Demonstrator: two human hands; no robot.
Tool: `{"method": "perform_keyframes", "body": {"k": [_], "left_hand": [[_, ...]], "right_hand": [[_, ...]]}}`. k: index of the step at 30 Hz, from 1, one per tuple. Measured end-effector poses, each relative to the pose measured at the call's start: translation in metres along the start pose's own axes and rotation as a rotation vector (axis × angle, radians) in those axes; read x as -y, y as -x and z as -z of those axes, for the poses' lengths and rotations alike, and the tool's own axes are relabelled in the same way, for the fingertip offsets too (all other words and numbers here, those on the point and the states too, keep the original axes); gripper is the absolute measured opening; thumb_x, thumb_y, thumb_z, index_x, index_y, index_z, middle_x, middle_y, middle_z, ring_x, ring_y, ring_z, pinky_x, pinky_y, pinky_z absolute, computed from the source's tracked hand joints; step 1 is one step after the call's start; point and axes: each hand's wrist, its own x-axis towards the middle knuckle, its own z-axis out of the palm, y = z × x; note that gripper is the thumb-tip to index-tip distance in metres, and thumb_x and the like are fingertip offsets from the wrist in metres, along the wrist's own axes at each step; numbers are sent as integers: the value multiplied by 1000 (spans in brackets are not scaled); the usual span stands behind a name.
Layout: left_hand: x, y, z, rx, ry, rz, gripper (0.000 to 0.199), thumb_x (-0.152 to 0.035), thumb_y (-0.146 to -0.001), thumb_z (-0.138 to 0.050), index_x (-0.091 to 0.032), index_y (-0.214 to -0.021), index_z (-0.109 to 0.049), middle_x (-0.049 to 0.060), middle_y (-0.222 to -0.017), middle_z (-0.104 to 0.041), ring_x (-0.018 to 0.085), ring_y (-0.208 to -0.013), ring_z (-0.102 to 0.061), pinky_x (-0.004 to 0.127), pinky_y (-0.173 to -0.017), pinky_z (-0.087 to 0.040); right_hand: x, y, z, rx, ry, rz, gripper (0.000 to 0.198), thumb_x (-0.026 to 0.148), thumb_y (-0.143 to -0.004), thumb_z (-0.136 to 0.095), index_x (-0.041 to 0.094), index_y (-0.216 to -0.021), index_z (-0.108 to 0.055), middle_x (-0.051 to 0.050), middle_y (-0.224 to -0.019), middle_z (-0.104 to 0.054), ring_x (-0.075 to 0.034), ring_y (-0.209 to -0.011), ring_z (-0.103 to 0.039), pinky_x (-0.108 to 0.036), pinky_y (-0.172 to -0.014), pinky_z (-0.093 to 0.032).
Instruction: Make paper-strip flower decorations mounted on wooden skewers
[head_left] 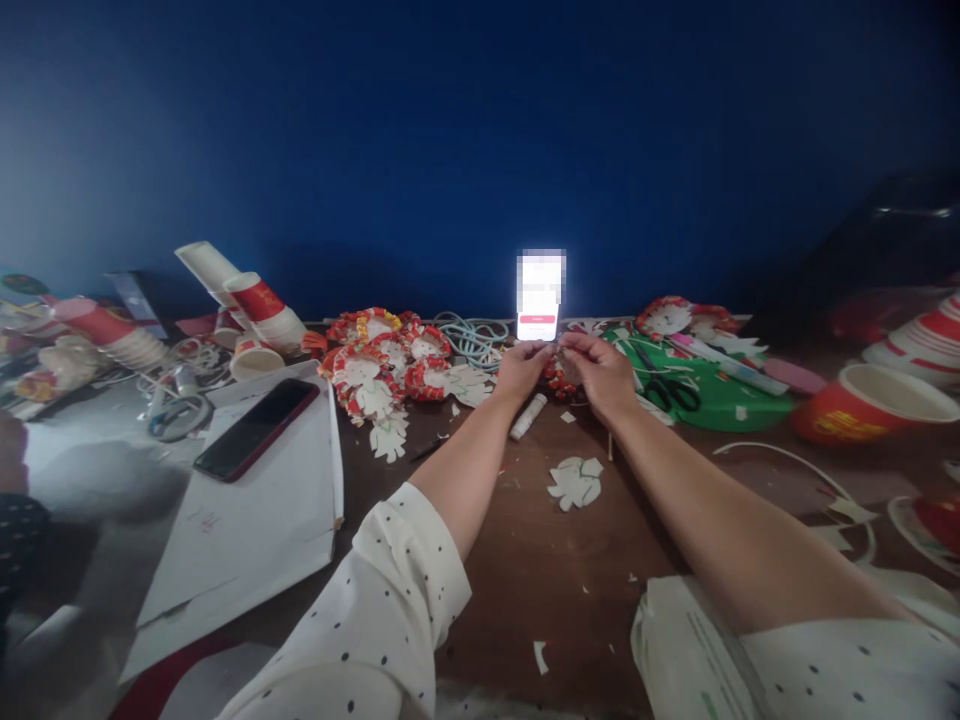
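Observation:
Both my hands reach out over the brown table, close together just below a lit phone (538,295) that stands upright by the blue wall. The fingers of my left hand (523,368) are drawn together near the phone's lower edge. My right hand (606,375) is also closed, thumb and fingers pinched. Between and behind the fingers shows part of a red-and-white paper ornament (559,380); whether the fingers hold it or something smaller is too blurred to tell. A white tube (529,417) lies under my left wrist. Nearer to me rests a white paper cutout (576,483).
Several red-and-white ornaments (382,365) and coiled cord (474,340) lie left. A dark phone (257,430) rests on a white board (247,540). Paper cups (262,310) stand behind. At right are black scissors (673,390), a green sheet (739,405) and a red cup (847,405).

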Motion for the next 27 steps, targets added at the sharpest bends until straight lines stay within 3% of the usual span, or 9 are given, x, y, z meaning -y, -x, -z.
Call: {"method": "perform_keyframes", "body": {"k": [8,20,27], "left_hand": [[8,-5,2,21,0,-38,10,-23,-79,-71,-17,-85,-76,3,-82,-74,16,-81,-67,32,-86,-52],[-2,-1,2,46,-46,-52,9,-20,-80,-71,-16,-85,-77,4,-85,-75,17,-84,-67,32,-88,-50],[-7,2,0,56,4,26,8,-20,-81,-69,-17,-84,-76,2,-80,-74,15,-77,-66,31,-84,-52]], "right_hand": [[-5,-4,4,72,-12,-32,40,41,-71,-78,23,-106,-77,-4,-104,-79,-23,-98,-72,-41,-95,-55],[2,-2,10,81,173,39,29,38,-81,-73,27,-106,-79,-2,-111,-78,-24,-112,-69,-43,-107,-47],[-5,-7,15,167,229,13,28,37,-80,-74,28,-106,-80,-1,-106,-79,-26,-105,-71,-44,-99,-52]]}}
